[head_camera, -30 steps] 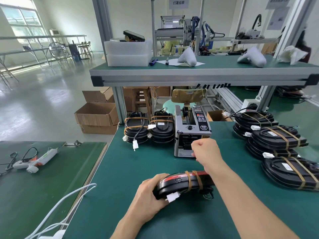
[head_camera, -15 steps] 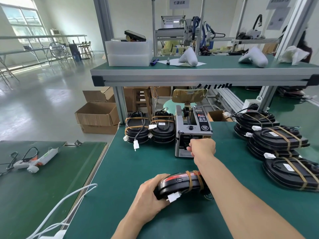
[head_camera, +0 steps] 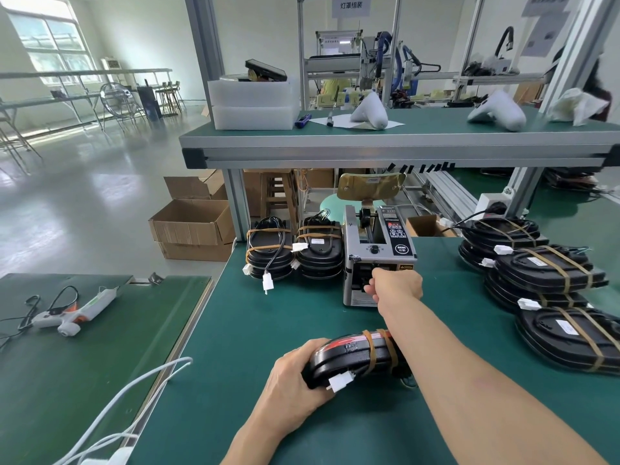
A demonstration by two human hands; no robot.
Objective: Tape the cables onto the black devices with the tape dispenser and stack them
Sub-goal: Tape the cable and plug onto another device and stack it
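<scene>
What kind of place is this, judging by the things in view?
Most likely a factory assembly workshop. A green-matted workbench with an aluminium-frame shelf, an automatic tape dispenser, and stacks of identical black devices bound with tape all point to it.

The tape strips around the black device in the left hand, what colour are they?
Brownish tan tape strips, seen in the head view, the only one.

Glossy black plastic device point(head_camera: 349, 359), matt green table mat point(head_camera: 268, 317), grey metal tape dispenser point(head_camera: 377, 253)
</scene>
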